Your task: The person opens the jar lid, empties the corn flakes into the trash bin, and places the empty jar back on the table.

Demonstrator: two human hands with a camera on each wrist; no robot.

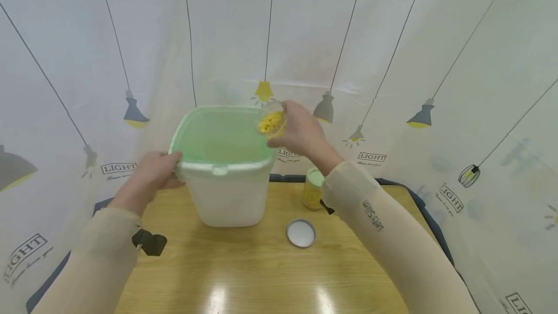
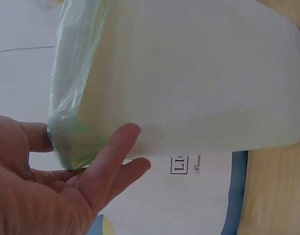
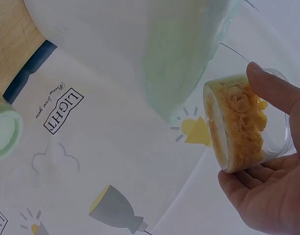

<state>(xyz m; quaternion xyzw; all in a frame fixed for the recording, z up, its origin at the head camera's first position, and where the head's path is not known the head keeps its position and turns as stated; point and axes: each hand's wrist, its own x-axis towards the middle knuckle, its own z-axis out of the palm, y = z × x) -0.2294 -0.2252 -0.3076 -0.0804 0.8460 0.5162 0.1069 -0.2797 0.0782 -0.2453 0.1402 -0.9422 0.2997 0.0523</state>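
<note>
A white trash bin (image 1: pixel 231 202), lined with a thin green plastic bag (image 1: pixel 213 134), stands on the table with its mouth uncovered. My left hand (image 1: pixel 159 171) grips its left rim, thumb on top and fingers against the outer wall. In the left wrist view the bag (image 2: pixel 74 98) folds over the rim between thumb and fingers. By the bin's right rim, my right hand (image 1: pixel 301 127) holds a clear open jar (image 1: pixel 271 120). Yellow flakes (image 3: pixel 242 122) fill its lower part. The thumb lies on one side of the jar, the fingers on the other.
Behind my right forearm stands a second jar (image 1: pixel 312 193) with a pale green lid and yellow contents. A round lid (image 1: pixel 301 233) with a metal rim lies on the wooden table (image 1: pixel 248 275). White sheeting (image 1: pixel 235 33) printed with lamps hangs round the table.
</note>
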